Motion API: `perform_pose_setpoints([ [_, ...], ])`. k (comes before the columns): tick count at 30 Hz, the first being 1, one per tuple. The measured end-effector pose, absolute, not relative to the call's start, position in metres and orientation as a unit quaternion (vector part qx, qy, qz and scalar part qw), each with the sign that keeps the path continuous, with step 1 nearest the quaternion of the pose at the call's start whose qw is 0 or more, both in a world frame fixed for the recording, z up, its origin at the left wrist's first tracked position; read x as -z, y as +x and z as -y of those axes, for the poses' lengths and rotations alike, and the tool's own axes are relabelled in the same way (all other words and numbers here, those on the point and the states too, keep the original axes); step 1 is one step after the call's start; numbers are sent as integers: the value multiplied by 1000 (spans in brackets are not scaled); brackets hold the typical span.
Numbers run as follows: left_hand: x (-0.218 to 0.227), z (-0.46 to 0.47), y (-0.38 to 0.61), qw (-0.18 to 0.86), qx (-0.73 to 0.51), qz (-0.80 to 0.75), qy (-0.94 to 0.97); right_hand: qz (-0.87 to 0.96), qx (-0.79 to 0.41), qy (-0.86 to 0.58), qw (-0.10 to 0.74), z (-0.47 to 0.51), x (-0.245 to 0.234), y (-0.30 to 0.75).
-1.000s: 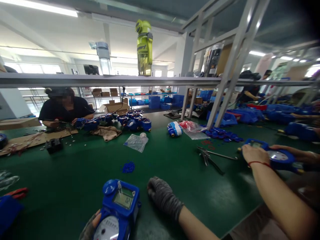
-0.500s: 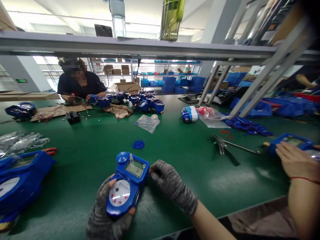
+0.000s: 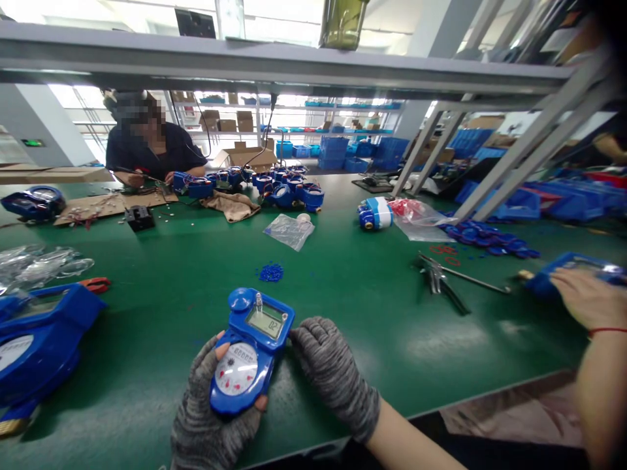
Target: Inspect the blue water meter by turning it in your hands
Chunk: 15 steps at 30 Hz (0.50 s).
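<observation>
My left hand (image 3: 208,411), in a grey knit glove, wraps round the lower end of a blue water meter (image 3: 251,349) with a round dial and a small LCD screen. The meter rests tilted over the green table (image 3: 343,300). My right hand (image 3: 330,372), also gloved, lies curled on the table with its fingertips against the meter's right edge, beside the screen. A small pile of blue bits (image 3: 271,272) sits on the table just beyond the meter.
Another blue meter (image 3: 34,336) and red-handled pliers (image 3: 95,284) lie at left. A co-worker's hand (image 3: 585,300) holds a blue meter (image 3: 568,274) at right, near metal pliers (image 3: 441,282). A seated person (image 3: 147,147) works across the table beside several blue meter parts (image 3: 289,192) and plastic bags.
The view has tilted down and the meter now shows in full. My right hand moved left from the bare table to the meter's right edge. My left hand kept its hold.
</observation>
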<state>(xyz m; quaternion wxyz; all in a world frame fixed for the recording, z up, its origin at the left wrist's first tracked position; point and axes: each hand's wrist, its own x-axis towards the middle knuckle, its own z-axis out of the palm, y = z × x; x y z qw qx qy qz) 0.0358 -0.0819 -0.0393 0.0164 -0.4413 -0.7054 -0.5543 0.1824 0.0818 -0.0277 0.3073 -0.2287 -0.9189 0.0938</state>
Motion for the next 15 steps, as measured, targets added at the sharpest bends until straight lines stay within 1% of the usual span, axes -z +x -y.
perform_pose_setpoints([
  [2,38,81,37,29,549,704,-449,927,-86,-214,295,-81,27,187],
  [3,38,81,37,31,548,705,-450,926,-117,-216,287,-82,25,189],
  [5,38,81,37,23,552,708,-441,897,-248,-241,277,-87,18,191],
  [7,38,81,36,8,559,711,-427,822,-431,-271,256,-94,11,188],
  [9,38,82,35,3,562,712,-421,717,-603,-286,200,-100,8,180],
  [10,39,82,35,4,562,711,-422,666,-667,-288,166,-101,8,175],
  [12,39,82,35,9,562,706,-432,586,-748,-286,123,-103,10,166],
  [15,41,81,36,15,563,705,-432,534,-791,-268,134,-104,19,158],
])
